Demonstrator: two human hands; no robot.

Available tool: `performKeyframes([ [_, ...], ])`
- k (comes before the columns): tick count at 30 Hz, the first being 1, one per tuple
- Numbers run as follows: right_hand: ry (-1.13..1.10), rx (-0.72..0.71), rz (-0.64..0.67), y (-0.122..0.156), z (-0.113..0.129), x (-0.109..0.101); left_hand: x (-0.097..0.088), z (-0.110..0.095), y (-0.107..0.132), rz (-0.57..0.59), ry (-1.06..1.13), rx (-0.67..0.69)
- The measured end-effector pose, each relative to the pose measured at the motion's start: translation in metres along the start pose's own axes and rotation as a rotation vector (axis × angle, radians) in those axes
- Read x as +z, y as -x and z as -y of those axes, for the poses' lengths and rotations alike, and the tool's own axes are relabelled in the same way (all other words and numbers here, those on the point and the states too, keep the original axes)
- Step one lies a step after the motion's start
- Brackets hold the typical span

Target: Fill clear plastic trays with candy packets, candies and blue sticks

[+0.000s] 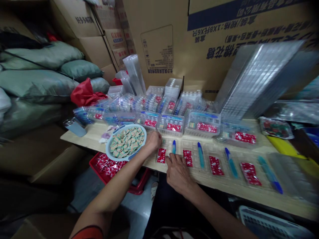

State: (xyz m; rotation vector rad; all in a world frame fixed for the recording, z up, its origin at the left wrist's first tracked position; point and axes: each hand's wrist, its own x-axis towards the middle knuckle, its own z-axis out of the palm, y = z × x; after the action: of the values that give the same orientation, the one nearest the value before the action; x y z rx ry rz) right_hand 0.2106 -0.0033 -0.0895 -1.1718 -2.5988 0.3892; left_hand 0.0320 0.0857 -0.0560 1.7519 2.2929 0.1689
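Note:
My left hand (154,141) is closed in a pinch at the upper end of the first clear plastic tray, beside the basin; whatever its fingertips hold is hidden. My right hand (178,171) rests with fingers apart on the trays, at the lower end of a blue pen (173,146), between two red packets, one of them a red packet with white marks (161,155). A light blue basin (108,155) holds many small striped pieces (128,142) in green and cream. Along the row to the right lie more red packets (216,165) and blue pens (231,162).
Filled clear boxes (171,124) are stacked along the back of the table (286,199). A tall stack of clear trays (251,79) leans on a large carton (159,20). Below the basin stands a red crate (93,164) of red packets. A grey-blue cup (76,127) is at the left.

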Motion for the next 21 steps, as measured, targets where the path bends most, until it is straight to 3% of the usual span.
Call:
performKeyframes([
  [5, 0.002, 0.016, 0.024, -0.001, 0.001, -0.003, 0.001, -0.007, 0.005, 0.009, 0.012, 0.000],
  [8, 0.003, 0.028, 0.039, -0.002, 0.001, -0.005, -0.017, 0.004, 0.007, -0.103, 0.080, 0.007],
  [12, 0.001, 0.015, 0.026, -0.011, -0.001, -0.010, -0.061, 0.051, 0.015, -0.332, 0.071, -0.071],
  [15, 0.030, -0.003, 0.006, -0.031, -0.005, -0.012, -0.080, 0.094, 0.023, -0.217, -0.116, -0.153],
  [18, 0.081, -0.021, 0.057, -0.059, -0.009, -0.008, -0.077, 0.124, 0.031, -0.069, -0.142, -0.039],
  [21, 0.130, -0.024, 0.125, -0.084, -0.010, -0.001, -0.061, 0.140, 0.034, -0.141, -0.025, 0.057],
])
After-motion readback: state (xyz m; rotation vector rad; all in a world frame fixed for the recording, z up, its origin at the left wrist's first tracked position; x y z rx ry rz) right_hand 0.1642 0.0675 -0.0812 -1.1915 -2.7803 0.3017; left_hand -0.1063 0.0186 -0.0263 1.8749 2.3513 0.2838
